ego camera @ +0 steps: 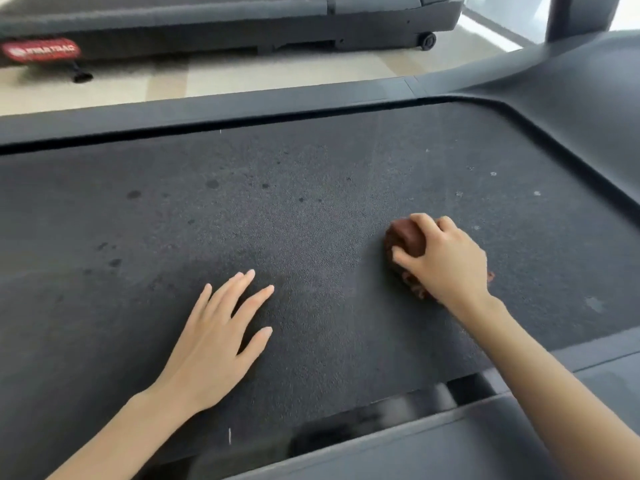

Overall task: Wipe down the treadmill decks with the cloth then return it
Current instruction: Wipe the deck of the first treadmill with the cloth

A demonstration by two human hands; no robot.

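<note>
Clutching the bunched brown cloth point(406, 241) against the treadmill deck point(277, 202): your right grip point(446, 263). Your left grip point(214, 336): fingers straight, palm down.

Two treadmills are in view: the near treadmill point(311, 188) filling most of the frame, and the far treadmill point(207, 26) at twelve o'clock. Two hands show: the left hand point(214, 337) at seven o'clock and the right hand point(446, 261) at three o'clock. There is one cloth point(405, 237), beside the right hand. The far treadmill shows one wheel point(428, 40) at one o'clock and one red label point(41, 50) at ten o'clock. One dark post point(578, 15) stands at two o'clock.
</note>
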